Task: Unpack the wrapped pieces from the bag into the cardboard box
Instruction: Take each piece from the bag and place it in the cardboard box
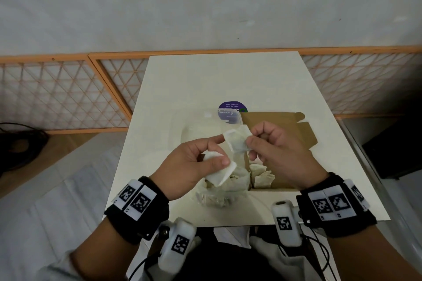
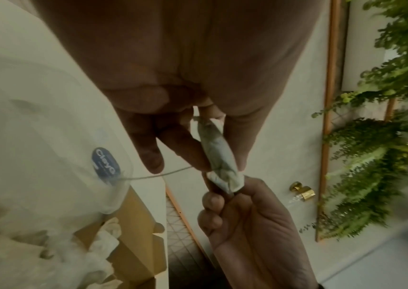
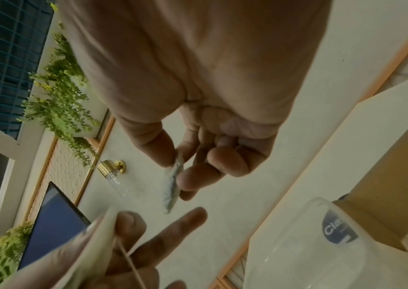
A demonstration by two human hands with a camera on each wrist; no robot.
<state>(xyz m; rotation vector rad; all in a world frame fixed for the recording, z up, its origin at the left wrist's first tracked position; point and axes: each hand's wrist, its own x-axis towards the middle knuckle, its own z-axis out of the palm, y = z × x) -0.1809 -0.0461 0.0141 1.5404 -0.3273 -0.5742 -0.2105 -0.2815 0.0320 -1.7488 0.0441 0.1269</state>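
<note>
My right hand [image 1: 251,143] pinches a pale wrapped piece [image 1: 236,142] above the gap between bag and box. My left hand [image 1: 218,153] holds a white paper wrapper [image 1: 220,174] under its thumb, while its straight index finger touches the piece's left edge. In the left wrist view the piece [image 2: 221,162] hangs edge-on, and the right hand [image 2: 232,195] grips its lower end. The right wrist view shows the piece [image 3: 173,181] between thumb and fingers. The clear plastic bag [image 1: 201,125] lies left of the open cardboard box [image 1: 285,125]. Several wrapped pieces [image 1: 262,173] lie in the box.
More crumpled pieces [image 1: 219,198] lie at the bag's near mouth. A purple sticker [image 1: 230,109] marks the bag's far end. The white table [image 1: 205,80] ends just before my wrists. A lattice screen [image 1: 57,93] runs along the wall behind the table.
</note>
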